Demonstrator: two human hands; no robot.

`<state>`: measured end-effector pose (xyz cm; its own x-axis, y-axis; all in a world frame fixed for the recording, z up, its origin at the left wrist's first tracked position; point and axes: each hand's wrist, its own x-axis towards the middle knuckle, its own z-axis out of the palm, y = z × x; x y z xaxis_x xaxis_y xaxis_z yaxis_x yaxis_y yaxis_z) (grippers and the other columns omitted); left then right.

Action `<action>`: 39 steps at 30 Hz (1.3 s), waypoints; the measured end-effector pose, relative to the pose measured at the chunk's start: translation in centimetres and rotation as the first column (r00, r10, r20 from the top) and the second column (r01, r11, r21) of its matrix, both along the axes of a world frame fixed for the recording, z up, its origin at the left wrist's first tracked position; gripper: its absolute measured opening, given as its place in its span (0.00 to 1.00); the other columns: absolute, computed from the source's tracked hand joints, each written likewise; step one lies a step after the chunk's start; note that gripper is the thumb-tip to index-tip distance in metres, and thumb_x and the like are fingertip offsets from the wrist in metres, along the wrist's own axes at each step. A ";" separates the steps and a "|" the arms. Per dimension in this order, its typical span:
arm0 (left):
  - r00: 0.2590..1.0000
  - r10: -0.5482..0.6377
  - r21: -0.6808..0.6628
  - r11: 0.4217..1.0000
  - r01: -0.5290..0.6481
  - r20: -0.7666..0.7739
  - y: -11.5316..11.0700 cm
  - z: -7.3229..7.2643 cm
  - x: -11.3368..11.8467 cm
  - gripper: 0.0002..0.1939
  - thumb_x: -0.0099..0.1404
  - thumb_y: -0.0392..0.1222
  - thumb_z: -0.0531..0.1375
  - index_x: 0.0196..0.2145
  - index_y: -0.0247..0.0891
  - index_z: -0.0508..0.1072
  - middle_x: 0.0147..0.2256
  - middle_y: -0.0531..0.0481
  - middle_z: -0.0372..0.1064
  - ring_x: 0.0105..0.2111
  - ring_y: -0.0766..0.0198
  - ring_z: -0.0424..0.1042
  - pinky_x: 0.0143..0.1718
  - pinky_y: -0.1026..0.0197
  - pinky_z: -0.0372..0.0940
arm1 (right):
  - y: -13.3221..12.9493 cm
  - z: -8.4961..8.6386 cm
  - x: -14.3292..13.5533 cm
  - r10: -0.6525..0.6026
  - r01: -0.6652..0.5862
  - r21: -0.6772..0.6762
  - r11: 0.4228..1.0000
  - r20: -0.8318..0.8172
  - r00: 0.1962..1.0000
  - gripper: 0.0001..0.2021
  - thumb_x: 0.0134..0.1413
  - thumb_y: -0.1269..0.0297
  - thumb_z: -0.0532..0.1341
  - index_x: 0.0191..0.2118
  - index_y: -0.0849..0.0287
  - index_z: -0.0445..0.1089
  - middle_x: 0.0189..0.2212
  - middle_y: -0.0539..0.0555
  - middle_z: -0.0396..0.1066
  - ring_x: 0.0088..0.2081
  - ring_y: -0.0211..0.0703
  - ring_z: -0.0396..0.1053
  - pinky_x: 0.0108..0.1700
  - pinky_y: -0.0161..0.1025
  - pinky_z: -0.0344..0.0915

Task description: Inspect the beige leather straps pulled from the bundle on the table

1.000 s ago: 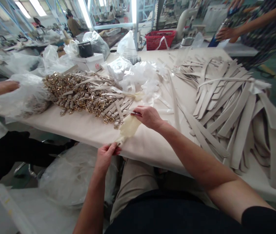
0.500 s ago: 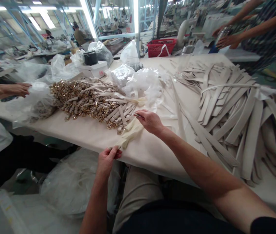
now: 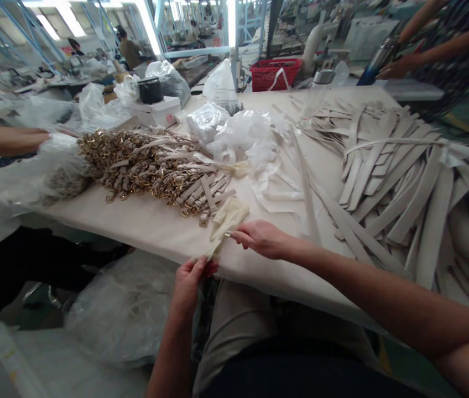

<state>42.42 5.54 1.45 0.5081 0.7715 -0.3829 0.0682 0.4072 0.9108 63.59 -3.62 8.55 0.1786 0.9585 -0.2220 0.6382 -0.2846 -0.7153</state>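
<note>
Pale yellow cloth (image 3: pixel 232 216) is lying near the worktop's (image 3: pixel 155 221) front edge; left hand (image 3: pixel 191 273) is pinching its near end, grip tight; right hand (image 3: pixel 263 239) is holding a small metal item (image 3: pixel 228 234), grip closed; metal-fitted straps (image 3: pixel 151 166) are lying heaped beyond; red basket (image 3: pixel 274 76) is standing farther off.

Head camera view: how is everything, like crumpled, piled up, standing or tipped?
Left hand: pinching the yellow piece by its near end.
Right hand: closed on a small shiny thing, too small to name.
Yellow piece: crumpled.
Buckled straps: heaped.
Long straps: bundled.
Red basket: upright.
Clear bottle: upright, capped.
Blue-and-silver flask: tilted.
</note>
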 end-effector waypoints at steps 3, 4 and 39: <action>1.000 -0.018 -0.009 1.000 0.018 0.021 -0.2 0.0 -0.2 0.20 0.51 0.55 0.70 0.30 0.33 0.79 0.27 0.45 0.79 0.26 0.62 0.77 0.30 0.64 0.70 | -0.3 0.1 -0.4 0.054 -0.091 0.073 0.993 0.400 0.915 0.16 0.64 0.52 0.58 0.34 0.59 0.74 0.32 0.58 0.78 0.33 0.47 0.73 0.30 0.36 0.57; 1.000 -0.019 0.006 1.000 0.019 0.021 -0.2 0.1 -0.2 0.20 0.51 0.55 0.70 0.30 0.33 0.79 0.27 0.46 0.79 0.26 0.62 0.77 0.30 0.64 0.70 | -0.5 0.1 -0.5 0.071 -0.115 0.074 0.991 0.436 0.897 0.15 0.63 0.53 0.59 0.34 0.59 0.73 0.33 0.58 0.78 0.34 0.47 0.73 0.30 0.36 0.57; 0.993 -0.113 0.210 0.971 0.118 -0.036 -4.1 -0.7 -4.5 0.13 0.61 0.50 0.65 0.34 0.37 0.81 0.31 0.48 0.79 0.33 0.62 0.75 0.39 0.64 0.67 | -0.4 -0.9 -2.9 -0.356 -0.268 -0.587 0.764 -0.730 0.583 0.29 0.72 0.51 0.42 0.31 0.66 0.70 0.18 0.47 0.68 0.09 0.24 0.47 0.14 0.25 0.63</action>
<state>37.88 1.39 0.73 0.5912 0.7729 -0.2306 0.1257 0.1941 0.9729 60.70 -4.02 7.69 -0.3228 0.5494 -0.7707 -0.1001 -0.8295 -0.5494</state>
